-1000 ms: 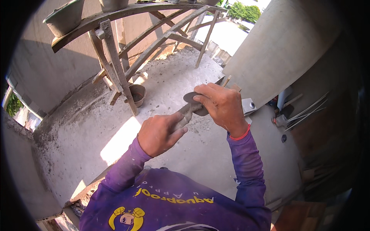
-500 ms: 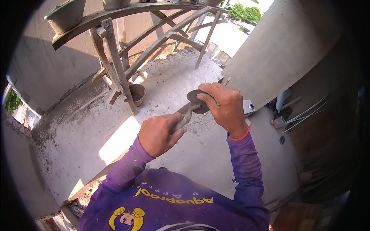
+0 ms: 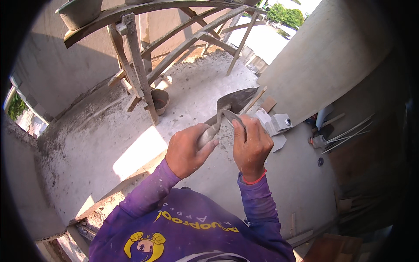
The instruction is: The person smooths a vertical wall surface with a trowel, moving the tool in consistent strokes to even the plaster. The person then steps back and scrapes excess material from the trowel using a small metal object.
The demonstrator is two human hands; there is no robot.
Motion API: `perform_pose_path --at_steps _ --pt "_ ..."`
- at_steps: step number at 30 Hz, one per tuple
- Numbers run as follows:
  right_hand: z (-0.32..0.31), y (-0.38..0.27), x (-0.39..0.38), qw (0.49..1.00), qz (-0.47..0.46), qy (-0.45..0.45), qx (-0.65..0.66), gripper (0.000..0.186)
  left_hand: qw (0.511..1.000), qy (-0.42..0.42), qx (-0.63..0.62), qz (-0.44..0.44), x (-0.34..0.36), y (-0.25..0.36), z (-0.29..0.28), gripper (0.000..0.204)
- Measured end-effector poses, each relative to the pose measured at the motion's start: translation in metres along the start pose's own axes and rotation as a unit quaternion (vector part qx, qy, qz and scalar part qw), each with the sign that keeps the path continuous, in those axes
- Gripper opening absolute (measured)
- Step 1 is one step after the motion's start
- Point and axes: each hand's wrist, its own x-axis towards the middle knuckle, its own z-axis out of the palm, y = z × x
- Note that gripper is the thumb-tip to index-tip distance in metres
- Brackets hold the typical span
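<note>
My left hand [image 3: 185,150] is wrapped round the mortar-smeared handle of a trowel [image 3: 239,99], its dark blade pointing away and to the right. A thin grey round disc [image 3: 232,117] is pinched between the thumb and fingers of my right hand [image 3: 253,146]. The disc is tilted almost edge-on, close to the trowel's neck at the near end of the blade. Whether it touches the metal there I cannot tell.
A wooden trestle [image 3: 139,65] with a curved-looking plank carries buckets, one a grey bucket [image 3: 80,16]. Another bucket [image 3: 159,100] stands below on the dusty concrete floor. Right of my hands are a white boxy object [image 3: 278,124], a thin stick [image 3: 255,100] and pale rods [image 3: 351,133].
My right hand has come down and nearer, bringing the disc from over the trowel blade to its neck and tilting it. The blade now shows more. My left hand keeps its grip.
</note>
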Motion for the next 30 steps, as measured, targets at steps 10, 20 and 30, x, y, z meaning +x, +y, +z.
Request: perform_pose_path --at_steps 10,20,30 --pt "-0.009 -0.003 -0.014 0.995 0.093 0.005 0.045 0.017 0.998 0.012 -0.066 -0.018 -0.002 0.006 -0.005 0.033" --pt "-0.013 -0.016 0.015 0.997 -0.023 -0.025 0.063 0.022 0.993 0.044 0.076 0.083 -0.005 0.017 -0.008 0.036" --pt "-0.015 -0.028 0.011 0.989 0.036 -0.140 0.009 0.023 0.985 0.080 0.139 0.056 -0.010 0.013 0.001 0.036"
